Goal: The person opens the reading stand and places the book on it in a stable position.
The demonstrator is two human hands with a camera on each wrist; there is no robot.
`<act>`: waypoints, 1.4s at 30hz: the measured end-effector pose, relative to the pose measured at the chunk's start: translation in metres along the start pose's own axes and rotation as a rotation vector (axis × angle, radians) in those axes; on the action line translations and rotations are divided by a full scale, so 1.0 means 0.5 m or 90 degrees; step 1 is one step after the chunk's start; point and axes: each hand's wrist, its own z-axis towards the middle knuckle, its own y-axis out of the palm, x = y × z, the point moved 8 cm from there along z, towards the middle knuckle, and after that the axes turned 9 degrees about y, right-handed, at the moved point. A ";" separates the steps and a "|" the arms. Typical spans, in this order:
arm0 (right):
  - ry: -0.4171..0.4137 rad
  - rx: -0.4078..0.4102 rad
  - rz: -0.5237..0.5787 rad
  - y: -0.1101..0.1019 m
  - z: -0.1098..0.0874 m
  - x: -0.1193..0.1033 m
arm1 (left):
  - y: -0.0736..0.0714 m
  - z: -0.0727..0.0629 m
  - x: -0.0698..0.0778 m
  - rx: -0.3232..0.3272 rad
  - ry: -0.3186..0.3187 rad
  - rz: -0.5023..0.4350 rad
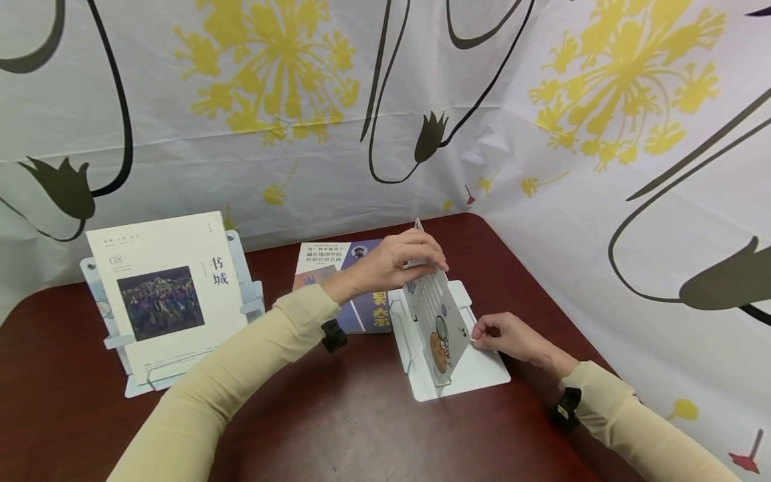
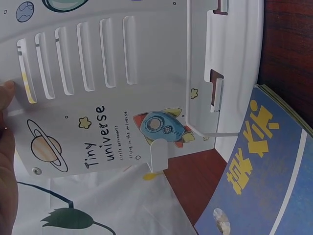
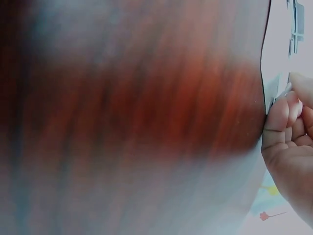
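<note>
A white metal bookstand (image 1: 460, 355), printed with cartoon planets and a rocket, stands on the table with its panel raised over a flat base. My left hand (image 1: 394, 260) grips the panel's upper edge. The left wrist view shows the panel's slots, the words "Tiny universe", a small white side tab (image 2: 158, 156) and a wire page holder (image 2: 190, 73). On the right side, my right hand (image 1: 512, 336) pinches a small white piece of the stand close over the base, thumb against curled fingers. Most of that piece is hidden by the fingertips.
A blue-and-white book (image 1: 361, 318) with yellow characters lies just left of the stand. Farther left, another bookstand (image 1: 245, 268) props up a cream magazine (image 1: 223, 304). A patterned white cloth (image 1: 337, 181) hangs behind and to the right of the dark red table (image 1: 337, 408).
</note>
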 end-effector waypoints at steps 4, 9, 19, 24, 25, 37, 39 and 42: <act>0.024 0.006 0.039 -0.005 -0.007 0.010 | 0.000 -0.001 -0.001 -0.001 0.002 -0.001; 0.034 -0.007 0.090 -0.007 -0.015 0.017 | 0.001 -0.003 -0.003 0.000 0.004 -0.008; 0.058 -0.023 0.150 -0.001 -0.027 0.033 | -0.003 -0.006 -0.002 -0.002 -0.001 -0.034; 0.035 -0.041 0.184 0.012 -0.034 0.026 | -0.002 -0.006 -0.003 -0.011 -0.009 -0.058; 0.034 -0.044 0.190 0.014 -0.035 0.025 | -0.002 -0.007 -0.003 -0.012 -0.010 -0.062; 0.053 -0.092 0.261 0.037 -0.044 0.018 | -0.012 -0.009 0.005 -0.027 0.003 -0.066; 0.056 -0.106 0.272 0.041 -0.043 0.021 | -0.013 -0.011 0.006 -0.029 0.003 -0.065; 0.059 -0.128 0.283 0.044 -0.042 0.024 | -0.016 -0.014 0.007 -0.030 0.003 -0.060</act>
